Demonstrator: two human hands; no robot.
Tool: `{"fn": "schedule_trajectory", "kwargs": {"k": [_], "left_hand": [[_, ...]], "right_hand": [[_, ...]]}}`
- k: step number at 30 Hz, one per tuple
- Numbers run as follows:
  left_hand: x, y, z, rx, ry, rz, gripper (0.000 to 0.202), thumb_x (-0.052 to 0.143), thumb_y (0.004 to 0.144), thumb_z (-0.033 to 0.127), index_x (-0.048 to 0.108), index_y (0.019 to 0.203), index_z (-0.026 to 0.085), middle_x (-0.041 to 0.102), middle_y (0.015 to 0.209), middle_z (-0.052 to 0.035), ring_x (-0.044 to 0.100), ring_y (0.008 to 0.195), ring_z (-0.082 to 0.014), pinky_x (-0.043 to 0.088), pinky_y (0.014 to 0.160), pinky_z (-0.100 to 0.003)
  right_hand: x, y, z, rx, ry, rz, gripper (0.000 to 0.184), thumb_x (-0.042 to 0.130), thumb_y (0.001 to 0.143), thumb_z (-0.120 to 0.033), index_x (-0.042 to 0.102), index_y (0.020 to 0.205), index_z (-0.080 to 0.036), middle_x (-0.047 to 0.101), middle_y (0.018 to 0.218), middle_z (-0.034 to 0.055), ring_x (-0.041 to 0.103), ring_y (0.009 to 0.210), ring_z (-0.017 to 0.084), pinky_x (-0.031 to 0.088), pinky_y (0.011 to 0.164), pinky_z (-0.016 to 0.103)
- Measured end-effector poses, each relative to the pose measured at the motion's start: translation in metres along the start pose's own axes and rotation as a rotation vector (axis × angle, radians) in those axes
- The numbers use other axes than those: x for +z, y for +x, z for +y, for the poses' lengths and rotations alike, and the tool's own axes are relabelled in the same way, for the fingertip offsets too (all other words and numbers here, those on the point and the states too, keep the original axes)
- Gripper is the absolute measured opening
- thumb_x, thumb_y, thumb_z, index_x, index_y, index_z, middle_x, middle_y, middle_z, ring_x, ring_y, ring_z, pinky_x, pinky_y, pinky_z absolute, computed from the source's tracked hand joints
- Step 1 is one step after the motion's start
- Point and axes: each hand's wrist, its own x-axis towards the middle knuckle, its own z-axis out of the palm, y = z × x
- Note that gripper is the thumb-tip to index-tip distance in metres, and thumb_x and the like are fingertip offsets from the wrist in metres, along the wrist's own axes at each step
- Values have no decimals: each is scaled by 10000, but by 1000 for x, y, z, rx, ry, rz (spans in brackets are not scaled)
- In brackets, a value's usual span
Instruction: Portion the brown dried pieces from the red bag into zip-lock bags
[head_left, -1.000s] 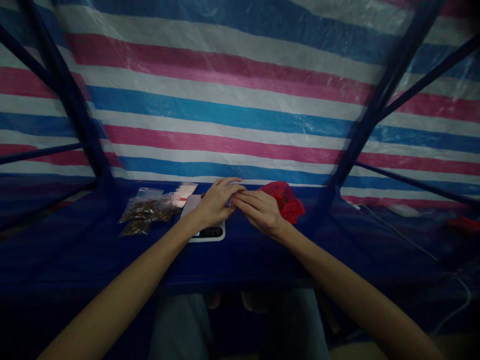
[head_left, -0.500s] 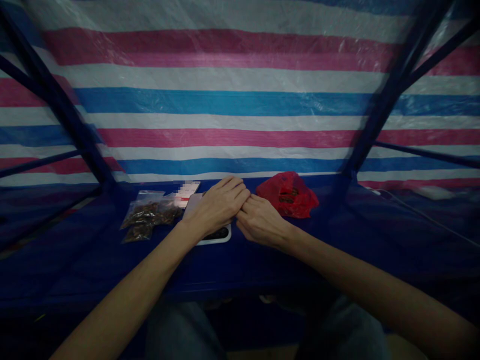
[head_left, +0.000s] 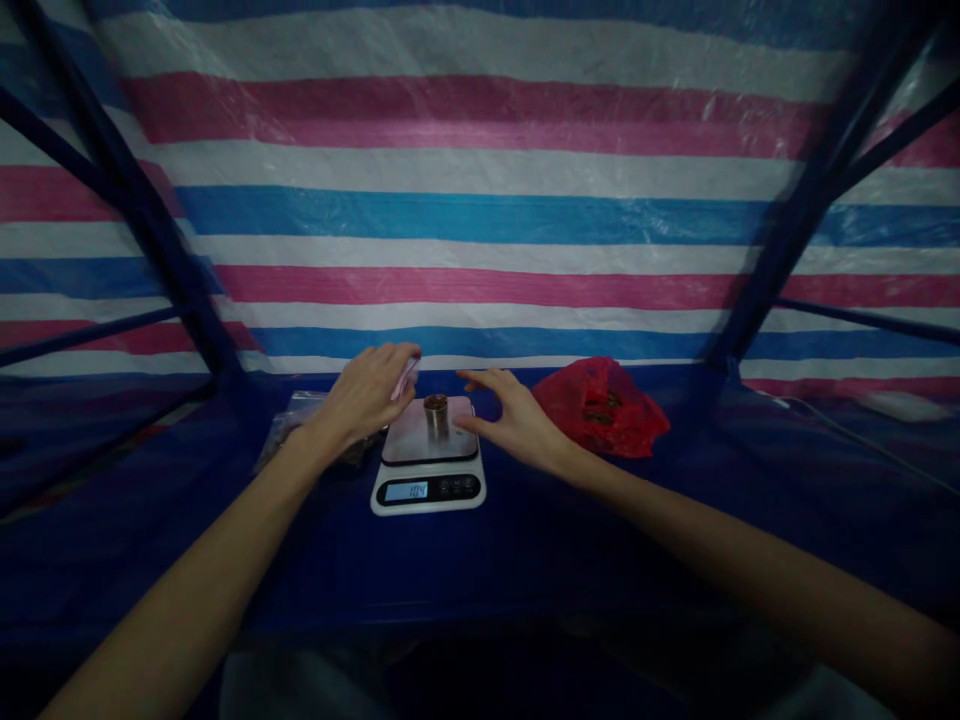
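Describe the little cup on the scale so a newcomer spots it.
On the blue table, in front of the striped sheet, find the white scale with the lit display. The small cup stands on its plate, between the left hand and the right hand. Unlike the red bag nearby, it's an upright cylinder, brown at the top.

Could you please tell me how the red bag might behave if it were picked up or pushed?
The red bag would probably be floppy, since its thin plastic is wrinkled and slumped. It might spill if tipped, as brown pieces show at what looks like an opening. It seems unlikely to roll, given its uneven, sagging shape on the blue table.
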Motion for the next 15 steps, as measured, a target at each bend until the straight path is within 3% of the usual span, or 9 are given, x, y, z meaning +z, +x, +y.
{"fn": "schedule_trajectory", "kwargs": {"k": [2,6,11,15], "left_hand": [[11,-7,-2,-16,-26,-10,239,540,870,160,552,1108,186,661,1005,-81,605,914,-258,455,789,-381],[21,-5,10,-107,-146,35,175,575,844,152,577,1014,193,652,967,-67,593,931,-250,456,795,-374],[22,-2,18,-321,-285,27,113,618,810,165,607,915,205,641,920,-48,603,905,-230,473,781,-353],[25,-2,19,-396,-349,-35,152,640,761,154,635,905,204,655,884,-45,614,890,-235,490,783,-356]], "right_hand": [[21,11,13,79,3,-92,557,873,732,-349,685,1228,-181,720,1117,118,642,1038,277,517,905,472],[43,25,19,155,121,-156,299,874,719,-257,774,983,-160,762,1003,106,681,945,253,524,881,445],[34,24,4,272,441,-82,195,771,790,-212,763,980,-170,780,1009,83,727,927,212,558,906,402],[25,24,1,346,657,10,316,807,766,-285,722,1053,-184,774,1078,91,732,1007,224,552,973,423]]}}
